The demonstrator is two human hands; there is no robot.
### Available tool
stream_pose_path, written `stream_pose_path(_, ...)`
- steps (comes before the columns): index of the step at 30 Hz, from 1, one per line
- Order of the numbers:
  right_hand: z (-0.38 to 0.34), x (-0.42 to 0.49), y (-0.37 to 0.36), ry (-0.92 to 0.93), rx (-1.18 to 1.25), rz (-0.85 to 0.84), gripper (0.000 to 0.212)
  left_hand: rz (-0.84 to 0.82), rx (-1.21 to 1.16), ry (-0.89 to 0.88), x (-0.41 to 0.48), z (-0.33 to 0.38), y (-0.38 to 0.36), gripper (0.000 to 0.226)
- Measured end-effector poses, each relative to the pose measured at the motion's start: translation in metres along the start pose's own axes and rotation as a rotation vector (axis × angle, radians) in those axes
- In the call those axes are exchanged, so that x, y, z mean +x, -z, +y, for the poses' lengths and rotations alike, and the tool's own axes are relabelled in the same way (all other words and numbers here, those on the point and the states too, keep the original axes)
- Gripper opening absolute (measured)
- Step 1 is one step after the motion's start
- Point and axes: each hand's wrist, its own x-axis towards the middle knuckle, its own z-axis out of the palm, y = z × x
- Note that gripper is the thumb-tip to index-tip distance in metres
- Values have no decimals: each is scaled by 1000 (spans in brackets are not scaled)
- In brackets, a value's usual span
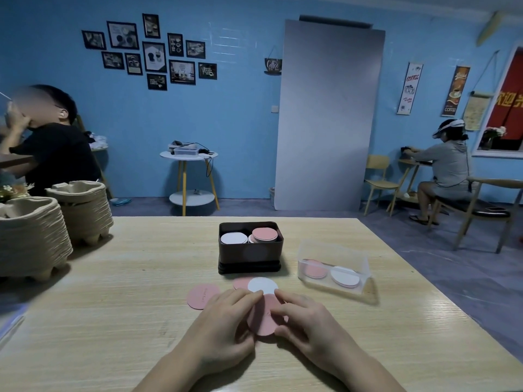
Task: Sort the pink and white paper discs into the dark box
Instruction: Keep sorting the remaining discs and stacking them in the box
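Observation:
A dark box (250, 257) stands mid-table with a white stack (233, 238) on its left and a pink stack (265, 234) on its right. In front of it lie loose discs: a pink disc (201, 296) at the left, a white disc (262, 285) overlapping another pink disc (240, 282). My left hand (226, 326) and my right hand (305, 321) both pinch the edges of a pink disc (264, 318) held between them, just above the table.
A clear plastic case (334, 271) holding pink and white discs lies right of the box. Two stacks of pulp egg trays (82, 213) stand at the table's left. One person sits at the far left, another at the far right.

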Motion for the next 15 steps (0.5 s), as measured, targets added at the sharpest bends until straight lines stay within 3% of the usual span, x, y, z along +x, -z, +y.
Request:
stream_pose_path(10,-13,18,3,-1,171,131,22,93,-90,-18,0,-3,3,67)
stream_pose_path(15,-9,12,-6,-63,269,118,35,77,-140,-4,-2,-3,2,70)
